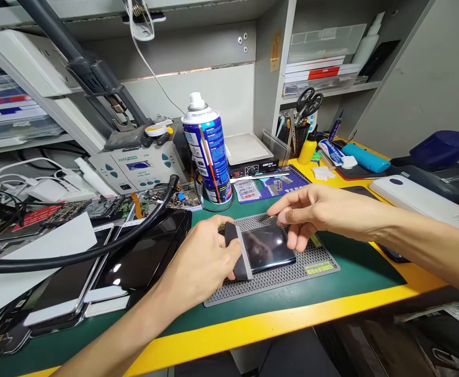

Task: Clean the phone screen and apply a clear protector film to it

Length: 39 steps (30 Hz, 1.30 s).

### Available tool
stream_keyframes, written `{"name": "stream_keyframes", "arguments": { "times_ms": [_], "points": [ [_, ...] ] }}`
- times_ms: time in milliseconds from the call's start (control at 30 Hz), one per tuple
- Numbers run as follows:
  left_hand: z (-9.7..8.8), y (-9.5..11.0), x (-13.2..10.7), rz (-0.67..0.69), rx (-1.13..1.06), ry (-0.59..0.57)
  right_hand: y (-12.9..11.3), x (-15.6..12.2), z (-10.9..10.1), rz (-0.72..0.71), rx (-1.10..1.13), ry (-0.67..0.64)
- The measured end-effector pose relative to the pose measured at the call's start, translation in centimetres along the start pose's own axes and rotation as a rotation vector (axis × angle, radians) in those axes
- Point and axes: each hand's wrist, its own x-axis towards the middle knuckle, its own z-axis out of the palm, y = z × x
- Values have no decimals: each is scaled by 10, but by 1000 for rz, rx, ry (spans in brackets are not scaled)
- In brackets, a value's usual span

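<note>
A dark glossy phone screen lies on a grey perforated mat on the green work mat. My left hand is closed round a dark grey roller-like tool that rests across the screen's left end. My right hand reaches in from the right, its fingers bent down onto the far right edge of the screen, holding it in place. A thin clear film seems to cover the screen's surface.
A blue and white spray can stands just behind the mat. A rework station with a black hose sits at the left, beside a pile of phones and screens. A white device, scissors and a yellow bottle are at the right.
</note>
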Motion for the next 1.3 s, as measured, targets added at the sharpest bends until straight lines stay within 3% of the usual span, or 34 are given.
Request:
{"name": "stream_keyframes", "arguments": {
  "times_ms": [467,1300],
  "points": [
    [1,-1,-1,18,-35,-5,-15,2,16,-2,146,-18],
    [-1,-7,1,74,-87,-63,-45,9,57,-72,-5,-99]
  ]
}}
